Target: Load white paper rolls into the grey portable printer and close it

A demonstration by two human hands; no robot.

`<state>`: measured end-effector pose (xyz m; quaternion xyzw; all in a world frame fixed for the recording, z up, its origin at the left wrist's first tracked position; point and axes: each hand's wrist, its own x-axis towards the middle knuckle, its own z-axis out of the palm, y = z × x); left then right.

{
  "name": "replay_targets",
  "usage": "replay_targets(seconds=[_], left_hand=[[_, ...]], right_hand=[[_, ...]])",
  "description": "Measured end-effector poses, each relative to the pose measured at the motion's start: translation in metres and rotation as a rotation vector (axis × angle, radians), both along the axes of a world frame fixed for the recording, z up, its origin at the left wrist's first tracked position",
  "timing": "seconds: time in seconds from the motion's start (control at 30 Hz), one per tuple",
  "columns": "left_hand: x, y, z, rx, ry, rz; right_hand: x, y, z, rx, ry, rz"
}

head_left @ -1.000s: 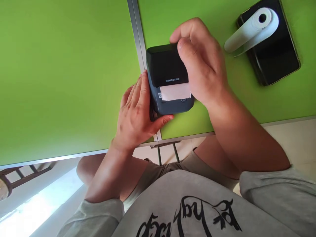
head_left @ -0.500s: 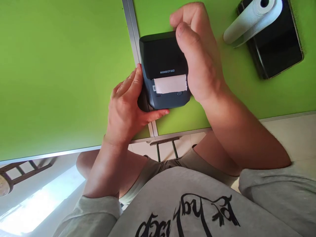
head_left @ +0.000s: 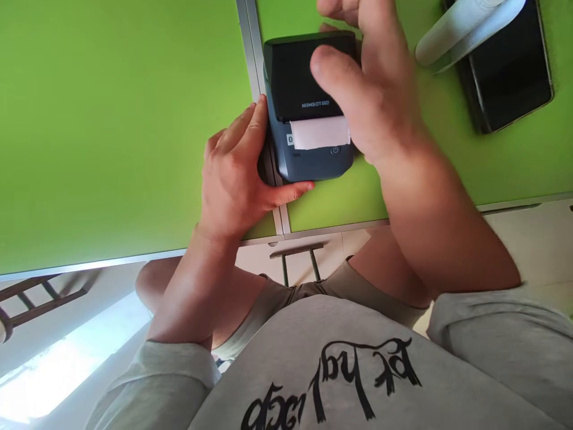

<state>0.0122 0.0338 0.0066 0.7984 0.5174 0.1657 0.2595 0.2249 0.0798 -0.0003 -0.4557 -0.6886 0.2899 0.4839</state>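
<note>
A dark label printer point(head_left: 308, 164) marked NIIMBOT lies on the green table, its black lid point(head_left: 290, 77) down. A blank pinkish-white label strip point(head_left: 319, 132) sticks out of the slot below the lid. My left hand point(head_left: 237, 173) grips the printer's near-left corner, fingers along its left side and thumb along the front edge. Over the printer's right side is my right hand point(head_left: 380, 77), thumb stretched across the lid and fingers apart beyond the back right corner. Whether that thumb touches the lid I cannot tell. The right hand covers part of the printer's right edge.
A white paper roll point(head_left: 452, 36) lies partly over a black flat device point(head_left: 514, 71) at the upper right. A metal seam point(head_left: 250, 36) divides the green table point(head_left: 111, 119) beside the printer. My legs are below the table's front edge point(head_left: 111, 261).
My right hand has opened more, its thumb moving left over the lid. The left hand keeps its hold on the printer. The view has shifted slightly, and the printer appears higher.
</note>
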Motion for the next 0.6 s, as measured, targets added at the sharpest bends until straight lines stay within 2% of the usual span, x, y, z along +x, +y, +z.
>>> replay_targets(seconds=[0.13,0.2,0.3,0.4,0.5,0.6], left_hand=[[0.0,0.004,-0.005,-0.029,-0.046,0.037],[0.0,0.006,-0.006,-0.042,-0.042,0.05],[0.0,0.007,-0.006,-0.053,-0.038,0.048],[-0.001,0.006,-0.006,-0.048,-0.045,0.037],[-0.002,0.006,-0.007,-0.032,-0.058,0.031],[-0.003,0.007,-0.009,-0.021,-0.065,0.026]], right_hand=[[0.02,0.004,0.022,-0.108,-0.306,0.244],[0.025,0.004,0.036,-0.17,-0.434,0.279],[0.024,0.003,0.052,-0.231,-0.448,0.17],[0.023,0.001,0.059,-0.244,-0.415,0.024],[0.027,-0.001,0.055,-0.152,-0.461,-0.064],[0.032,0.0,0.042,0.015,-0.458,-0.032]])
